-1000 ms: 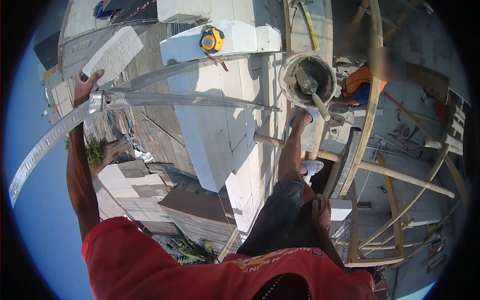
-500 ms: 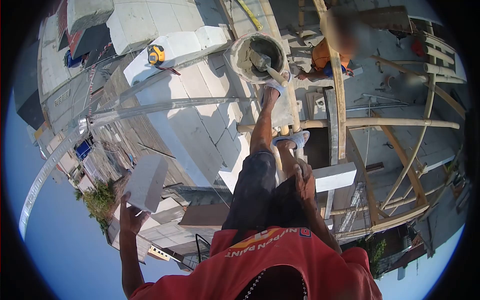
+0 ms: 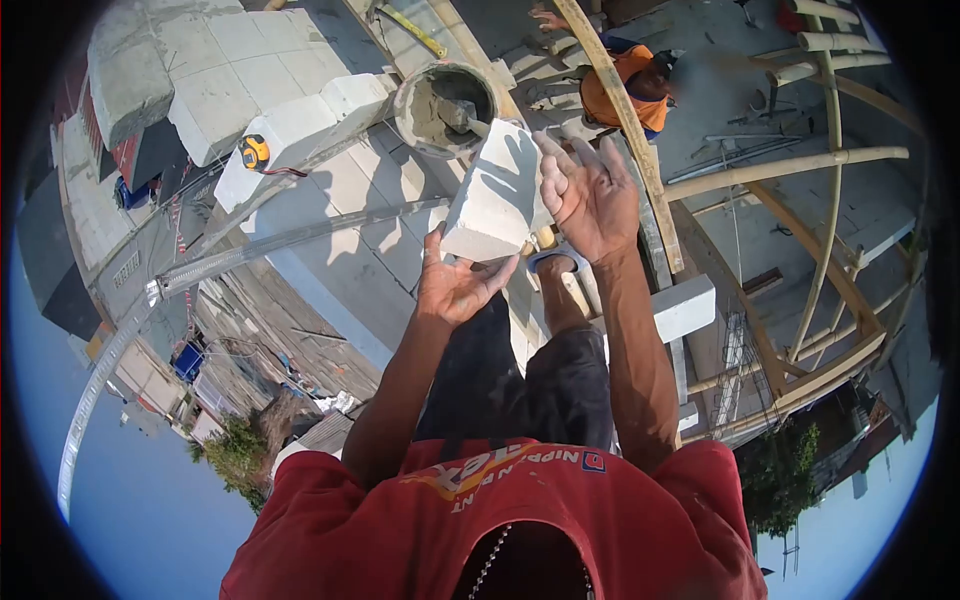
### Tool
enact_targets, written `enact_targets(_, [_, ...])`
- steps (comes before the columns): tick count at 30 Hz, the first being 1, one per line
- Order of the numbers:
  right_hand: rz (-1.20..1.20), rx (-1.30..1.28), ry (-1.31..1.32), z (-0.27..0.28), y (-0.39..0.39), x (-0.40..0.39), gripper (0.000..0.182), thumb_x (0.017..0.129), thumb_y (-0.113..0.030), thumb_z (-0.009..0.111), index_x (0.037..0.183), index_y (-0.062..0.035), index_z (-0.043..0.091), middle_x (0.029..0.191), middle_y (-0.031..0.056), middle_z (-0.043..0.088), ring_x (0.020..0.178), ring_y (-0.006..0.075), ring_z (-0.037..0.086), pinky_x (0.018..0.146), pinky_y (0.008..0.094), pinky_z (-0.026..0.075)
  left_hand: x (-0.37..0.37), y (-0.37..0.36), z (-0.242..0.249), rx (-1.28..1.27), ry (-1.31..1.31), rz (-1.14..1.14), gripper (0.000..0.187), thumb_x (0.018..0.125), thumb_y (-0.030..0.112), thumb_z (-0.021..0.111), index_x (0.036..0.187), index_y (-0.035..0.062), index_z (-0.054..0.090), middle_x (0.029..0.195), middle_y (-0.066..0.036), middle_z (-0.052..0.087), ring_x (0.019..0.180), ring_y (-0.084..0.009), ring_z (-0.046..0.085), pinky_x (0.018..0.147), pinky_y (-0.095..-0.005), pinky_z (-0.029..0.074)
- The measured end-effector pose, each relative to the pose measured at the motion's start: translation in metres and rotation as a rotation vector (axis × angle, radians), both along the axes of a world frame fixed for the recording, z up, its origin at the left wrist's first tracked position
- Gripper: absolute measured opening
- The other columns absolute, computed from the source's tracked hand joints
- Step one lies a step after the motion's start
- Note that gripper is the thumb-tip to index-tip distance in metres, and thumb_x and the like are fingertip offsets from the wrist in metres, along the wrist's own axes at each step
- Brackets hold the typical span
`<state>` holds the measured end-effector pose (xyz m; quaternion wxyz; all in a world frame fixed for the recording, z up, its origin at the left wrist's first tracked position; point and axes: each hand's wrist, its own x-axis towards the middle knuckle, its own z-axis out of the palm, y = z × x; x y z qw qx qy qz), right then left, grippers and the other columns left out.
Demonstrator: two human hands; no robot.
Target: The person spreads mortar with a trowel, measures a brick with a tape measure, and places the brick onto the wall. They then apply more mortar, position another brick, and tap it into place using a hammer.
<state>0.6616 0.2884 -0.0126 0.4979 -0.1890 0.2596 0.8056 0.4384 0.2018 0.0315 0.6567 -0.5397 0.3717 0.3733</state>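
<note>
A white lightweight concrete block (image 3: 492, 205) is held up in front of me, over my legs. My left hand (image 3: 458, 287) grips its lower end, thumb on the near side and fingers beneath. Beside the block's right side, my right hand (image 3: 592, 200) is raised open, fingers stretched up and palm showing; its shadow falls across the block. Just beyond the block stands a bucket (image 3: 403, 128) of grey mortar with a trowel (image 3: 460, 115) in it, the handle pointing toward the block.
A block wall (image 3: 335, 100) runs on the left, with a yellow tape measure (image 3: 254, 152) on top. Another white block (image 3: 684, 308) lies at right. Bamboo poles (image 3: 790, 172) and timber frame the right side. A person in an orange vest (image 3: 636, 88) is below, beyond a beam.
My left hand has brought the block from the far left to the middle. My right hand has risen from near my knee to beside the block, fingers spread.
</note>
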Motion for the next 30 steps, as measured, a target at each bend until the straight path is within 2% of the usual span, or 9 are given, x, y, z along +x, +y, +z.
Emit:
enact_targets(9, [0.233, -0.086, -0.174, -0.030, 0.003, 0.022, 0.067, 0.107, -0.045, 0.039, 0.152, 0.0008, 0.022, 0.143, 0.0280, 0.044, 0.113, 0.0367, 0.066, 0.083, 0.0422, 0.064, 0.063, 0.011, -0.085, 0.040, 0.031, -0.260, 0.078, 0.087, 0.055, 0.068, 0.141, 0.0035, 0.047, 0.140, -0.021, 0.047, 0.128, -0.0404, 0.049, 0.109, -0.0521, 0.048])
enact_targets(11, [0.236, -0.130, -0.189, 0.005, -0.019, 0.024, 0.066, 0.107, -0.047, 0.038, 0.151, 0.0006, 0.024, 0.144, 0.0284, 0.043, 0.107, 0.0372, 0.069, 0.076, 0.0417, 0.066, 0.091, 0.016, -0.106, 0.517, -0.655, 0.243, 0.073, 0.089, 0.052, 0.065, 0.141, 0.0046, 0.046, 0.141, -0.020, 0.048, 0.128, -0.0380, 0.050, 0.107, -0.0505, 0.049])
enact_targets(13, [0.219, -0.154, -0.132, 0.036, -0.052, 0.026, 0.071, 0.106, -0.048, 0.039, 0.155, -0.0009, 0.017, 0.148, 0.0296, 0.037, 0.105, 0.0384, 0.070, 0.078, 0.0400, 0.066, 0.082, 0.007, -0.133, 0.711, -0.633, 0.152, 0.068, 0.093, 0.051, 0.058, 0.143, 0.0068, 0.046, 0.142, -0.020, 0.048, 0.127, -0.0375, 0.051, 0.105, -0.0505, 0.049])
enact_targets(14, [0.208, -0.162, -0.106, 0.049, -0.068, 0.027, 0.073, 0.106, -0.049, 0.039, 0.156, -0.0016, 0.014, 0.150, 0.0302, 0.034, 0.105, 0.0391, 0.070, 0.079, 0.0391, 0.067, 0.063, 0.000, -0.152, 0.655, -0.271, -0.203, 0.065, 0.096, 0.052, 0.053, 0.144, 0.0084, 0.046, 0.143, -0.021, 0.048, 0.126, -0.0381, 0.051, 0.104, -0.0514, 0.050])
enact_targets(16, [0.166, -0.192, -0.080, 0.072, -0.105, 0.028, 0.079, 0.105, -0.053, 0.041, 0.159, -0.0034, 0.009, 0.156, 0.0286, 0.028, 0.101, 0.0376, 0.072, 0.078, 0.0382, 0.066, 0.086, 0.028, -0.152, 0.074, 0.014, -0.388, 0.071, 0.092, 0.055, 0.058, 0.145, 0.0087, 0.045, 0.142, -0.024, 0.045, 0.125, -0.0444, 0.046, 0.103, -0.0583, 0.048])
enact_targets(19, [0.409, -0.334, -0.521, 0.100, -0.165, 0.030, 0.085, 0.104, -0.057, 0.043, 0.160, -0.0039, 0.010, 0.160, 0.0239, 0.028, 0.106, 0.0381, 0.069, 0.091, 0.0444, 0.058, 0.096, 0.035, -0.211, -0.139, 0.029, -0.321, 0.079, 0.086, 0.058, 0.064, 0.144, 0.0075, 0.045, 0.138, -0.027, 0.043, 0.125, -0.0489, 0.041, 0.102, -0.0636, 0.048])
enact_targets(24, [1.589, 0.109, -1.655, 0.087, -0.340, 0.006, 0.089, 0.098, -0.058, 0.054, 0.160, -0.0054, 0.018, 0.157, 0.0335, 0.029, 0.127, 0.0507, 0.053, 0.107, 0.0547, 0.043, 0.114, 0.052, -0.289, -0.039, 0.143, -0.436, 0.080, 0.084, 0.057, 0.066, 0.144, 0.0102, 0.044, 0.143, -0.025, 0.039, 0.129, -0.0487, 0.038, 0.103, -0.0657, 0.046])
enact_targets(26, [1.423, -0.059, -1.457, 0.081, -0.368, -0.013, 0.093, 0.095, -0.057, 0.059, 0.161, -0.0086, 0.016, 0.156, 0.0371, 0.027, 0.129, 0.0540, 0.049, 0.109, 0.0559, 0.040, 0.122, 0.065, -0.305, -0.188, 0.151, -0.405, 0.098, 0.078, 0.053, 0.076, 0.150, 0.0096, 0.025, 0.140, -0.026, 0.031, 0.126, -0.0476, 0.039, 0.103, -0.0659, 0.047])
enact_targets(30, [1.372, -0.317, -1.184, 0.071, -0.357, -0.026, 0.099, 0.090, -0.056, 0.066, 0.162, -0.0142, 0.011, 0.154, 0.0392, 0.025, 0.130, 0.0569, 0.046, 0.111, 0.0569, 0.037, 0.116, 0.070, -0.326, -0.099, 0.219, -0.554, 0.076, 0.079, 0.049, 0.073, 0.136, 0.0040, 0.051, 0.134, -0.026, 0.040, 0.124, -0.0458, 0.039, 0.103, -0.0629, 0.049])
